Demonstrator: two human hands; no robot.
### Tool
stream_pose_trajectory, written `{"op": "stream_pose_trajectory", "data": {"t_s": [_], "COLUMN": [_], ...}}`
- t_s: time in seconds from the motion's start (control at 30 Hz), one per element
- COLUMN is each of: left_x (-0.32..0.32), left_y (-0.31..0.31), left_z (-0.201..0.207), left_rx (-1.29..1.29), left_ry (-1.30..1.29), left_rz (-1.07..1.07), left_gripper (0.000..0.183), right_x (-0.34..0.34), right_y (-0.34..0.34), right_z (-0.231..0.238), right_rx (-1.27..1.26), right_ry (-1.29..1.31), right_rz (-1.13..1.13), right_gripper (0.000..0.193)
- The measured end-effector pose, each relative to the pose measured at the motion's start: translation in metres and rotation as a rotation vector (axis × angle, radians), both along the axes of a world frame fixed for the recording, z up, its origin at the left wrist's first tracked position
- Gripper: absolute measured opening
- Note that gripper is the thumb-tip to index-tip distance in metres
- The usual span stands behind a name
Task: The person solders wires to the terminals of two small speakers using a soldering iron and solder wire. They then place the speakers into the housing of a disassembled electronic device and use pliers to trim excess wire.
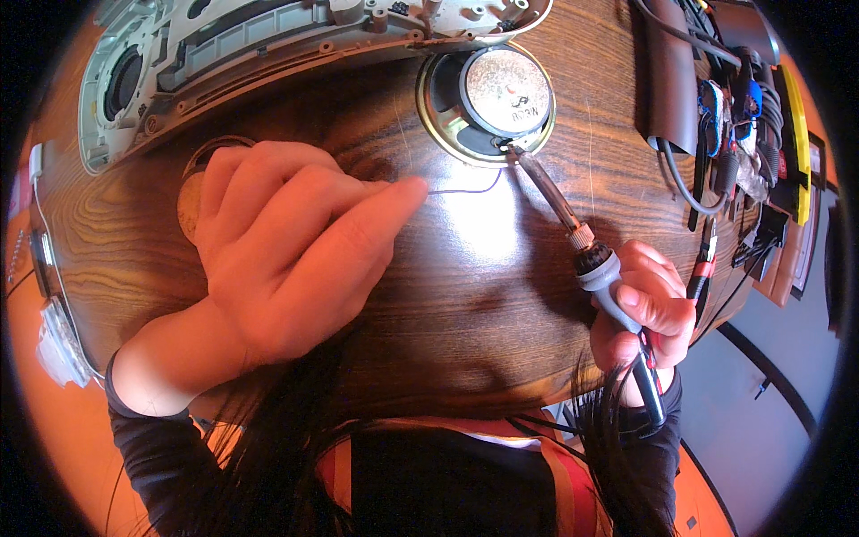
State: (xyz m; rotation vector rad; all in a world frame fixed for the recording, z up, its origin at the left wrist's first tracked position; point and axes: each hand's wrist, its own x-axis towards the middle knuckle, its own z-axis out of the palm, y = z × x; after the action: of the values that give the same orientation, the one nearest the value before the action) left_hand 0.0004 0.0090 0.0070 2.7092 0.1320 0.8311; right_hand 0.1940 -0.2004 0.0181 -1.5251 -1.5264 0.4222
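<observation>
A round speaker (506, 89) lies magnet up on the wooden table, toward the far side. My right hand (658, 309) is wrapped round the grey and black handle of a soldering iron (586, 246), whose tip meets the terminal at the speaker's near rim. From about that terminal a thin dark wire (465, 191) curves left to the fingertips of my left hand (291, 237), which is closed in a pinch on it. Partly hidden behind my left hand is a second round piece (190, 208) with a tan surface; its kind is unclear.
A long grey plastic housing (210, 31) with a round grille stretches across the far left. At the right lie a dark tube-shaped holder (673, 80), coiled cables (768, 125) and tools. A clear plastic bag (61, 345) hangs near the left edge of the table (447, 349).
</observation>
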Motion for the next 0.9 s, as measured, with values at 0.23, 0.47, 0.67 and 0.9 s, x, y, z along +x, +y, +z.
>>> {"op": "stream_pose_trajectory", "data": {"t_s": [0.23, 0.47, 0.67, 0.9], "left_x": [-0.0002, -0.0012, -0.0014, -0.0015], "left_y": [0.0002, 0.0004, 0.0003, -0.0004], "left_z": [0.0001, 0.0009, 0.0010, 0.0001], "left_rx": [-0.008, -0.005, -0.009, -0.008], "left_ry": [-0.003, 0.017, 0.016, 0.010], "left_rz": [-0.010, -0.012, -0.016, -0.012], "left_gripper": [0.032, 0.031, 0.031, 0.032], "right_x": [-0.0002, -0.0006, -0.0007, -0.0007], "right_y": [0.0021, 0.0001, 0.0000, 0.0005], "right_z": [-0.0016, 0.0003, 0.0019, 0.0003], "right_rx": [0.004, -0.026, -0.031, -0.008], "right_ry": [-0.015, -0.034, -0.059, -0.025], "right_rz": [-0.005, -0.022, -0.031, -0.009], "right_gripper": [0.038, 0.039, 0.038, 0.037]}}
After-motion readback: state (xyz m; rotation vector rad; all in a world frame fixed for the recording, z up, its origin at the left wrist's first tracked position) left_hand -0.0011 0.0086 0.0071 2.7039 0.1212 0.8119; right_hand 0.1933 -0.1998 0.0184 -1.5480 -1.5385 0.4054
